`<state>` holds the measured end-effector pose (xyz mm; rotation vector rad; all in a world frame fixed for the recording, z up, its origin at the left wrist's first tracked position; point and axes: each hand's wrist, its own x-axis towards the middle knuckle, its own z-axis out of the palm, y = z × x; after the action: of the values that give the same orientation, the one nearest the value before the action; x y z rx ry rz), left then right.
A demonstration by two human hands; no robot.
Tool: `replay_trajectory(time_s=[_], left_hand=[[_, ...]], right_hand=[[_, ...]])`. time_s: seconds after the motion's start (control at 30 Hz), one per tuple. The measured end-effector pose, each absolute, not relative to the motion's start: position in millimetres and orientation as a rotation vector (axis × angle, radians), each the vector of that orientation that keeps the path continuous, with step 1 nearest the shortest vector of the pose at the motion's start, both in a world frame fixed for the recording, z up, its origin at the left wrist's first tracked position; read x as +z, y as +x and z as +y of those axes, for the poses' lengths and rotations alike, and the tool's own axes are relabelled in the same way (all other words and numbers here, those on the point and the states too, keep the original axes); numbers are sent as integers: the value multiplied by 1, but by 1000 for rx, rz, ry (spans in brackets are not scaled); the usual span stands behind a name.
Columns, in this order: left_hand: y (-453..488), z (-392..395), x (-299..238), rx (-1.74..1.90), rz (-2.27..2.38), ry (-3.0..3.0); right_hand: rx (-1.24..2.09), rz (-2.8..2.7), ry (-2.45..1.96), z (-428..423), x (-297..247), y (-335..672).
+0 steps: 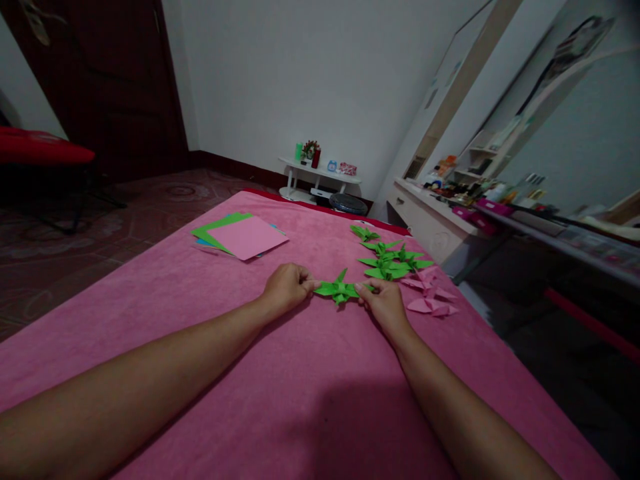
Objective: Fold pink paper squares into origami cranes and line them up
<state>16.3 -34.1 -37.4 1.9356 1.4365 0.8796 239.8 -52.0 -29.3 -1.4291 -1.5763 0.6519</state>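
A green folded paper figure [339, 290] lies on the pink cloth [210, 313] between my hands. My left hand [287, 287] is closed in a pinch on its left tip. My right hand [384, 301] pinches its right tip. Both forearms stretch forward across the cloth.
Several finished green paper figures [387, 260] and pink ones [429, 293] lie to the right near the cloth's edge. A stack of pink, green and blue paper sheets [240, 237] lies at the far left. A white low shelf [320, 177] and a cluttered dresser [450, 207] stand beyond.
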Motion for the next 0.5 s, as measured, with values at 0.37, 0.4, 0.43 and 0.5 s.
replay_trajectory(time_s=[0.37, 0.4, 0.43, 0.5], left_hand=[[24, -37, -44, 915, 1361, 1973], [25, -38, -44, 917, 1344, 1983], [25, -39, -44, 918, 1337, 1988], [24, -39, -42, 906, 1361, 1976]], right_hand=[[594, -1643, -1416, -55, -28, 231], [595, -1667, -1406, -56, -27, 230], [598, -1677, -1400, -57, -27, 229], [614, -1659, -1410, -57, -26, 230]])
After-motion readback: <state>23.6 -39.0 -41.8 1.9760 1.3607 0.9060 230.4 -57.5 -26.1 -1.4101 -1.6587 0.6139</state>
